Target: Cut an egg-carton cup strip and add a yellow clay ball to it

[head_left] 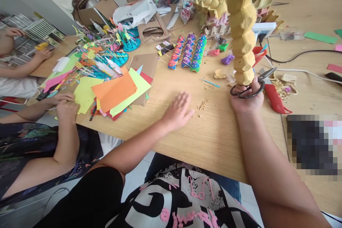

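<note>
In my right hand (247, 101) are a tall yellow egg-carton strip (242, 35), held upright, and a pair of scissors (247, 91) with dark handles, whose blades point off to the right. My left hand (178, 111) is over the tabletop with its fingers outstretched, slightly blurred, and holds nothing. Small yellow carton scraps (204, 104) lie just right of it. Beyond, a thin blue tool (210, 83) rests on the wood. Three painted egg-carton strips, one red (175, 52), one purple (188, 50) and one green (199, 53), stand side by side farther back.
Coloured paper sheets (114, 91) pile up on the left, beside another person's hands (65, 103). Yellow egg cartons (213, 1) stack at the back. A red scoop-like container (275, 99) and white cable (301, 73) lie right. Blue-based crafts (129, 42) crowd the back left.
</note>
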`<control>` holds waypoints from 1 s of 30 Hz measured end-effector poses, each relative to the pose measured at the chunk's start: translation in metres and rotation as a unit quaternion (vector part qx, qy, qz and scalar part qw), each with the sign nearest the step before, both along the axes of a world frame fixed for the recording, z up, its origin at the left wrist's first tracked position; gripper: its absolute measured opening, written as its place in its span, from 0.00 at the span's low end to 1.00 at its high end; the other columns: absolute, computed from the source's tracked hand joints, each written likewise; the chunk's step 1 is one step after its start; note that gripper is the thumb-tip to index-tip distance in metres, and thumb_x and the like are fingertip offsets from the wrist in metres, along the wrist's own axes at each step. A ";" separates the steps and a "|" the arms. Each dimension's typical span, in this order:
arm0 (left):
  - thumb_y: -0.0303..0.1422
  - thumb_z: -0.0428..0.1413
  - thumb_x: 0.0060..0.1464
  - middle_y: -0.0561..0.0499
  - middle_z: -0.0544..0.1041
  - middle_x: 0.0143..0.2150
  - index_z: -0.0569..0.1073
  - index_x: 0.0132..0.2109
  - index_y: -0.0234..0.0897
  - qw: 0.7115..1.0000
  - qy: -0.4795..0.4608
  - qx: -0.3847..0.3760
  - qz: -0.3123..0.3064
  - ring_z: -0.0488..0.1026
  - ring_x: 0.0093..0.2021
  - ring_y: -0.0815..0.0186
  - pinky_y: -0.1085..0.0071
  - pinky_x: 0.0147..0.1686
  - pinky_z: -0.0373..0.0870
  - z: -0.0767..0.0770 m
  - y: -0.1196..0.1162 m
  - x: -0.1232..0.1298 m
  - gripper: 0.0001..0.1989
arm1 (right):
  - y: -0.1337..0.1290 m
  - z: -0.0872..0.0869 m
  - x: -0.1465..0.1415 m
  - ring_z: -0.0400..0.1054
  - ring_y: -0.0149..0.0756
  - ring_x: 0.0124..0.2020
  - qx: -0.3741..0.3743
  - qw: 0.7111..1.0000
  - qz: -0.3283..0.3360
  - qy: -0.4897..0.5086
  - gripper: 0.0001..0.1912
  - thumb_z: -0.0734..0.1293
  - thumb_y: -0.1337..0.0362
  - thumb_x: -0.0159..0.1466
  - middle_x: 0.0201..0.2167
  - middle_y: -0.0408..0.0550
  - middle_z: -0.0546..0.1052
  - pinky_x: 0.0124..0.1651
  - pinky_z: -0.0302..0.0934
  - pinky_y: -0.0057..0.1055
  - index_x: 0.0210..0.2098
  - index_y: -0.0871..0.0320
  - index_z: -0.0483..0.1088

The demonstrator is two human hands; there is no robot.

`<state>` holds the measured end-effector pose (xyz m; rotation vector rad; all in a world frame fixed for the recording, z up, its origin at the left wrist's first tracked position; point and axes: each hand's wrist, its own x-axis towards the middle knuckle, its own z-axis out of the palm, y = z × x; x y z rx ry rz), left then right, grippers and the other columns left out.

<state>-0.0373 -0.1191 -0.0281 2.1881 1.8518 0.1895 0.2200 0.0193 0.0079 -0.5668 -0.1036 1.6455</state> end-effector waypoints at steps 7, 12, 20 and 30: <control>0.54 0.44 0.75 0.21 0.48 0.86 0.56 0.83 0.24 0.963 0.049 0.019 0.264 0.43 0.88 0.29 0.27 0.82 0.46 -0.014 0.025 -0.072 0.44 | 0.002 -0.005 -0.002 0.61 0.20 0.16 -0.006 1.000 -0.004 -0.001 0.14 0.68 0.69 0.77 0.26 0.32 0.78 0.19 0.61 0.17 0.34 0.52 0.66; 0.59 0.42 0.75 0.27 0.47 0.87 0.55 0.84 0.29 0.996 0.019 0.014 0.089 0.42 0.89 0.36 0.35 0.85 0.44 -0.017 0.016 -0.012 0.46 | 0.004 -0.007 0.000 0.61 0.20 0.17 0.002 1.000 -0.005 0.003 0.15 0.73 0.69 0.74 0.25 0.31 0.76 0.21 0.60 0.18 0.35 0.51 0.64; 0.56 0.38 0.78 0.34 0.47 0.88 0.48 0.86 0.29 0.990 -0.038 0.019 -0.135 0.43 0.90 0.50 0.50 0.88 0.45 -0.013 0.001 0.050 0.44 | 0.009 -0.006 0.008 0.61 0.20 0.16 0.026 0.999 -0.036 0.023 0.14 0.71 0.70 0.73 0.24 0.31 0.76 0.19 0.60 0.17 0.32 0.52 0.68; 0.36 0.56 0.74 0.40 0.82 0.64 0.84 0.61 0.40 0.991 0.016 0.128 -0.044 0.73 0.69 0.48 0.49 0.74 0.70 0.025 0.129 0.023 0.17 | 0.006 -0.004 0.009 0.62 0.18 0.16 0.029 0.999 -0.027 0.022 0.14 0.78 0.69 0.68 0.25 0.29 0.77 0.19 0.60 0.15 0.33 0.52 0.69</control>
